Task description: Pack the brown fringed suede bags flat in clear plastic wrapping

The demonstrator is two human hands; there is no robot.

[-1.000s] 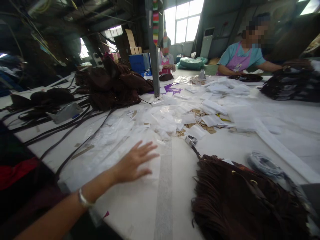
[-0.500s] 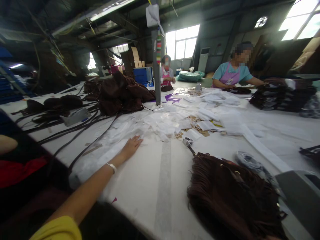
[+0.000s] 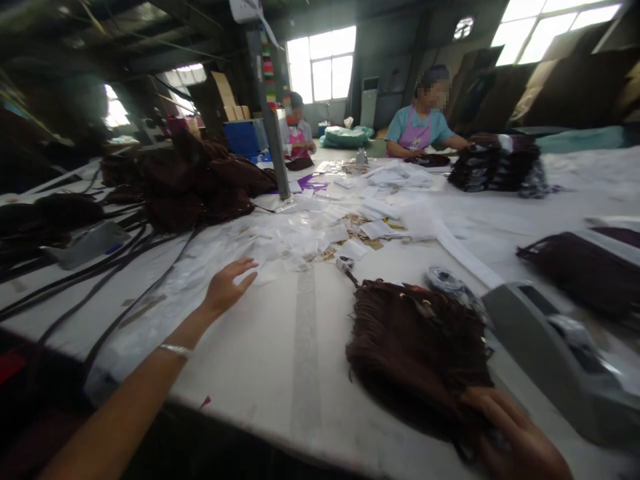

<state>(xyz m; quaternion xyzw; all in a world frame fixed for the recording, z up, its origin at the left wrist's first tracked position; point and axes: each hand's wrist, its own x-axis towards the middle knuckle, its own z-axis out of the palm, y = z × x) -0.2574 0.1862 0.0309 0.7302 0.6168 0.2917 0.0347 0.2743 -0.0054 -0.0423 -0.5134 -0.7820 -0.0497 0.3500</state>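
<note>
Head view. The brown fringed bag [image 3: 410, 347] is lying on the white table [image 3: 255, 380], right of centre, between a pale grey strip [image 3: 306, 347] and a grey device [image 3: 545, 360]. A short strap with a wrapped end [image 3: 346, 265] is sticking out from its far left corner, pointing at the loose white packets [image 3: 305, 233].

Right hand [image 3: 520, 437]: gripping the bag's near right corner, fingers curling over the edge; thumb hidden, pressure not readable. Left hand [image 3: 227, 288]: holding nothing that I can see; thumb standing apart from the fingers, beside the clear plastic sheets [image 3: 175, 280]. Whether it is touching the table, I cannot tell.

Handling (judged): the body is looking soft and slumped, suede-like, so I am expecting it to sag and fold rather than hold a shape. Weight probably moderate to light; little slip in the matte surface, little risk of breakage. Fringe is hanging loose along the left side and likely snagging or trailing if pinched alone. Better hold: the body at the near corner, plus the firmer top edge by the metal fittings [image 3: 427, 308].
</note>
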